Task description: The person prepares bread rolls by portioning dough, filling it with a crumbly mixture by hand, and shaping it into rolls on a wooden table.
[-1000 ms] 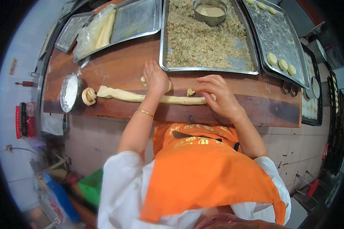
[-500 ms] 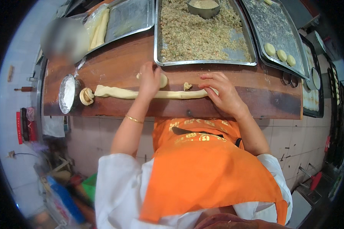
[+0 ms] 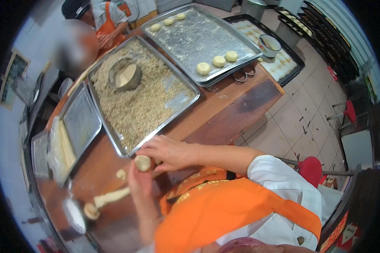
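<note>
1. Near left: bowl [image 3: 83,213], tilted toward left edge in view, white powder [image 3: 74,215] inside. Swirled dough piece [image 3: 91,211] just beside it on the right.
2. Dough rope [image 3: 112,197] on table, long axis running from near left to far right; blunt left end by swirled piece, right end behind left hand.
3. Left hand [image 3: 140,181]: upright, blurred, fingers curled up around round dough piece [image 3: 142,163].
4. Round piece: just off near corner of filling tray, rounded face up, no clear long axis.
5. Right hand [image 3: 166,152]: reaches in from right, fingertips at the round piece; cannot tell if pinching.
6. Dough scrap [image 3: 121,174] on table, left of hands.
7. Left tray [image 3: 82,116]: clear plastic bag [image 3: 56,158] with pale dough strips [image 3: 66,145], lengthwise near-far.
8. Filling tray [image 3: 178,100]: crumbly filling [image 3: 143,107], metal pot [image 3: 135,80] holding pale powder [image 3: 125,75].
9. Ring cutters [image 3: 240,80] near floured tray [image 3: 198,38]; six dough rounds [image 3: 218,61] on it, three near, three far.
10. Far left: co-worker's hand [image 3: 107,39].
</note>
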`<action>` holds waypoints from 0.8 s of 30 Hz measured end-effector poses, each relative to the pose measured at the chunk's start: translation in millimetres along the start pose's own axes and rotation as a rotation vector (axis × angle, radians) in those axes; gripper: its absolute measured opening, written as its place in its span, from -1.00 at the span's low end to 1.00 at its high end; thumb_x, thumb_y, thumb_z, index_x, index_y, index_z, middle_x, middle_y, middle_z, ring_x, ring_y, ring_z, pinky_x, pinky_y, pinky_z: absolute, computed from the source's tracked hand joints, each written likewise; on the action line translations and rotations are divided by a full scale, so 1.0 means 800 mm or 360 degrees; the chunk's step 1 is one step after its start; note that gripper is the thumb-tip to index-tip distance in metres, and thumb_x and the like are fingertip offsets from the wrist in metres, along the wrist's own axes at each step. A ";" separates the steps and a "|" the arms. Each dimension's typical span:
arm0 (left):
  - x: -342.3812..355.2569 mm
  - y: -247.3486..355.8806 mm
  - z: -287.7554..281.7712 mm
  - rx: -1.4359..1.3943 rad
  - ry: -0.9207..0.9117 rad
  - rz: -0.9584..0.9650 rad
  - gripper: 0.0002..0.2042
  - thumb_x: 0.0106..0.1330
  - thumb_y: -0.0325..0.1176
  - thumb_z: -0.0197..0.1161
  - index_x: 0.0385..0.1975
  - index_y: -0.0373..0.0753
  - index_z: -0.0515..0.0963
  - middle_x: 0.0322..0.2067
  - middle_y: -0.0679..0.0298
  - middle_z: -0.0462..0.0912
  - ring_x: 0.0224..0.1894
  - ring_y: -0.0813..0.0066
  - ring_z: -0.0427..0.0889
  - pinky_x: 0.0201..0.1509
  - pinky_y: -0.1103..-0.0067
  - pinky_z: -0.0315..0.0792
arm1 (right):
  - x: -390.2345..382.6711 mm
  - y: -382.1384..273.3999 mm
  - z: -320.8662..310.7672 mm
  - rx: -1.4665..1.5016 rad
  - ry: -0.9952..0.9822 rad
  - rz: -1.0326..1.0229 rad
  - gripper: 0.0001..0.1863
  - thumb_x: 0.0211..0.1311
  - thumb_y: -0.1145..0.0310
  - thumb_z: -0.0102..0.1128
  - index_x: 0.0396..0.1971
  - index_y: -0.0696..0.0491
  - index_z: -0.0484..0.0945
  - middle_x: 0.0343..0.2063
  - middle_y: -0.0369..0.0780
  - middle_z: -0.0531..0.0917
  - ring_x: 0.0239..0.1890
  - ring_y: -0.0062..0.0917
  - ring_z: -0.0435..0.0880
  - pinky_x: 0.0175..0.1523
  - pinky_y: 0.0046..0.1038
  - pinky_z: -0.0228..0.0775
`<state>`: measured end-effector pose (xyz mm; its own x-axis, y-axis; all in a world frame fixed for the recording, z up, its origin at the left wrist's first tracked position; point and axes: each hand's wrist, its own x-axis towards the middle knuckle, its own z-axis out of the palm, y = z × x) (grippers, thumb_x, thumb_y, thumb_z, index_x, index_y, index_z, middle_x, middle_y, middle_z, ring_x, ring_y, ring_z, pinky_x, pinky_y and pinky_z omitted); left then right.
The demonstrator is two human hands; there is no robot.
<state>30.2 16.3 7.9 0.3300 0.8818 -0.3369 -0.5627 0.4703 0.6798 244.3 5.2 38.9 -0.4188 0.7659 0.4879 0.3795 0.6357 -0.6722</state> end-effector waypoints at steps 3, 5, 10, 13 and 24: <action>0.026 -0.025 0.038 -0.0038 -0.0318 -0.0051 -0.60 0.56 -0.10 -0.10 0.17 -0.25 0.39 0.15 0.16 0.52 0.20 0.29 0.52 0.24 0.30 0.46 | -0.006 0.010 -0.011 -0.0246 0.0081 -0.0047 -0.40 -0.08 0.34 0.49 0.04 0.10 0.52 -0.07 -0.13 0.54 0.05 -0.17 0.48 0.19 -0.21 0.31; 0.043 -0.031 0.061 -0.0036 -0.0491 -0.0152 -0.58 0.56 -0.09 -0.09 0.21 -0.26 0.36 0.16 0.13 0.51 0.22 0.28 0.50 0.26 0.31 0.43 | -0.015 0.026 -0.036 -0.0307 0.0135 -0.0019 -0.43 -0.09 0.31 0.48 0.01 0.08 0.55 -0.10 -0.12 0.56 0.04 -0.19 0.50 0.16 -0.21 0.35; 0.048 -0.035 0.127 0.0664 -0.0275 0.0170 -0.51 0.57 -0.11 -0.08 0.30 -0.36 0.26 0.21 0.02 0.46 0.24 0.21 0.48 0.29 0.36 0.37 | -0.064 0.095 -0.167 -0.0533 0.0593 0.0292 -0.45 -0.04 0.25 0.47 0.01 0.09 0.56 -0.11 -0.08 0.60 0.00 -0.19 0.57 0.15 -0.22 0.39; 0.048 -0.032 0.101 0.0773 -0.0289 0.0205 -0.55 0.57 -0.16 -0.06 0.26 -0.37 0.31 0.18 0.03 0.48 0.21 0.25 0.51 0.25 0.41 0.40 | -0.102 0.150 -0.283 -0.0754 0.1035 0.0768 -0.46 0.06 0.18 0.41 0.04 0.11 0.57 -0.07 -0.05 0.63 0.04 -0.16 0.59 0.20 -0.23 0.39; 0.019 -0.024 0.056 0.0859 0.0003 0.0205 -0.74 0.51 -0.35 0.06 0.04 -0.37 0.46 -0.11 0.12 0.65 -0.06 0.39 0.65 0.08 0.54 0.51 | -0.184 0.294 -0.450 -0.1396 0.0766 0.1691 -0.57 0.05 0.30 0.26 -0.03 0.07 0.60 -0.04 0.00 0.66 0.04 -0.13 0.62 0.17 -0.21 0.46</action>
<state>80.1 18.8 18.9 0.2824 0.9314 -0.2296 -0.1302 0.2743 0.9528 692.0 76.4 9.4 0.6180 0.7481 0.2418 0.7723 -0.5200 -0.3648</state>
